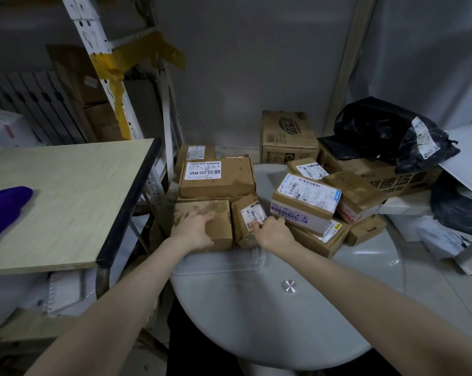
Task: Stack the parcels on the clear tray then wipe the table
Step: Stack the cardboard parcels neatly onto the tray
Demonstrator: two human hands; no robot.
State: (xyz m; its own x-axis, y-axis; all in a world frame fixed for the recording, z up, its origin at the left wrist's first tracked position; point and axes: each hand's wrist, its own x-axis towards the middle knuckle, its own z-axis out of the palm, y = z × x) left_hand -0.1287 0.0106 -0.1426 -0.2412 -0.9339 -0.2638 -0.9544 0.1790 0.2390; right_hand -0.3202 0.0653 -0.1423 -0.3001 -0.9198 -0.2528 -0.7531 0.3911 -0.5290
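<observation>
purple cloth (4, 210) cut off at left, clear tray (218, 263) partly covered

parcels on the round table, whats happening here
A person is sorting parcels onto the clear tray on the round table. The left hand grips a plain brown box and the right hand holds a small labelled box beside it. More parcels sit piled to the right. What looks like a purple cloth lies on the side table.
</observation>
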